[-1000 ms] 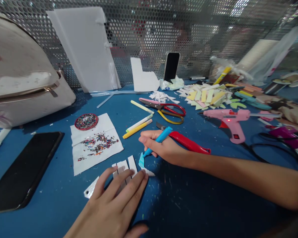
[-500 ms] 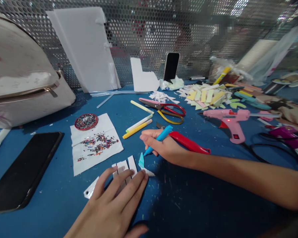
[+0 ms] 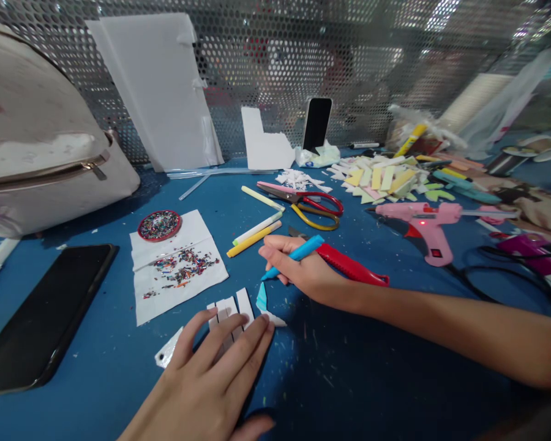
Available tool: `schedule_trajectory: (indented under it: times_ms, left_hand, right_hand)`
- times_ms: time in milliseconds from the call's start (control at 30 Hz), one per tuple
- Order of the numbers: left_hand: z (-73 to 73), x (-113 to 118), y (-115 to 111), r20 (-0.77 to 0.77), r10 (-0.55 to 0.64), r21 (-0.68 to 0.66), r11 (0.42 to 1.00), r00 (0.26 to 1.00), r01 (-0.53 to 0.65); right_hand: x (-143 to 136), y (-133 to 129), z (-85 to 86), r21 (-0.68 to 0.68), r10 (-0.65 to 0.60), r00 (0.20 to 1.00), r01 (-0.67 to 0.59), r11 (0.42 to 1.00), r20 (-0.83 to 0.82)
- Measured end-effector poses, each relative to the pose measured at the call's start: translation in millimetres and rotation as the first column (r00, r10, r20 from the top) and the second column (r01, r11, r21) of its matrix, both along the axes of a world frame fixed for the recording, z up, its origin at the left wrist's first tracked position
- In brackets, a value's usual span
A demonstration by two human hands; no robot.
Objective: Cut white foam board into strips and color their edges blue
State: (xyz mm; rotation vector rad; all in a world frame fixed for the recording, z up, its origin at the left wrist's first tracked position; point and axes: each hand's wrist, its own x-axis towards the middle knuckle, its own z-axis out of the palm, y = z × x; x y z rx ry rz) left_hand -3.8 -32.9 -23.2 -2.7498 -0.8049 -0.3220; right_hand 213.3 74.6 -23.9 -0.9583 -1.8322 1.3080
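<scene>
A blue marker (image 3: 303, 249) is held in my right hand (image 3: 305, 269), its tip just above the top of a small piece coloured light blue (image 3: 261, 298). That piece has a white lower part (image 3: 276, 320), on which fingertips of my left hand (image 3: 220, 367) rest. The left fingers lie spread over white strips (image 3: 244, 306) with narrow gaps between them. Beside the left index finger, a white tag-like piece with a dark hole (image 3: 166, 350) shows partly. A red cutter (image 3: 353, 266) lies behind my right hand.
Left: a black phone (image 3: 46, 312), a bag (image 3: 46, 135) and a paper sheet with beads (image 3: 179, 275). Ahead: pens (image 3: 257, 237), scissors (image 3: 312, 201), a standing phone (image 3: 318, 122) and foam scraps (image 3: 386, 176). Right: a pink glue gun (image 3: 429, 223) with its light on, and a cable.
My right hand has shifted the blue marker slightly; its tip has moved up and left, from beside the blue part to above its top. My left hand has stayed in place.
</scene>
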Motion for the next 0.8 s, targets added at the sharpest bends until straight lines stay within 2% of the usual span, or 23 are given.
schedule_trajectory:
  times_ms: [267, 433, 600, 700, 800]
  left_hand:
    - [4.0, 2.2, 1.3, -0.001, 0.005, -0.001, 1.000, 1.000, -0.005]
    - [1.6, 1.3, -0.5, 0.016, 0.023, 0.012, 1.000, 1.000, -0.023]
    - [-0.1, 0.6, 0.1, 0.039, 0.035, 0.011, 0.999, 0.999, -0.036]
    - [-1.4, -0.3, 0.9, 0.042, 0.039, 0.017, 0.999, 0.998, -0.040]
    - [-1.9, -2.5, 0.4, 0.030, 0.050, 0.000, 0.999, 0.998, -0.051]
  right_hand:
    - [-0.8, -0.2, -0.6, 0.012, -0.011, 1.000, 0.011, 1.000, -0.023]
    - [3.5, -4.6, 2.1, -0.051, -0.036, 0.991, 0.030, 0.998, -0.128]
    - [5.3, -16.5, 10.9, -0.106, 0.114, 0.993, -0.109, 0.988, 0.036]
    - [4.3, -18.3, 12.7, -0.021, 0.130, 0.982, -0.128, 0.992, 0.136]
    - [3.6, -16.6, 11.9, 0.037, 0.130, 0.977, -0.138, 0.990, 0.169]
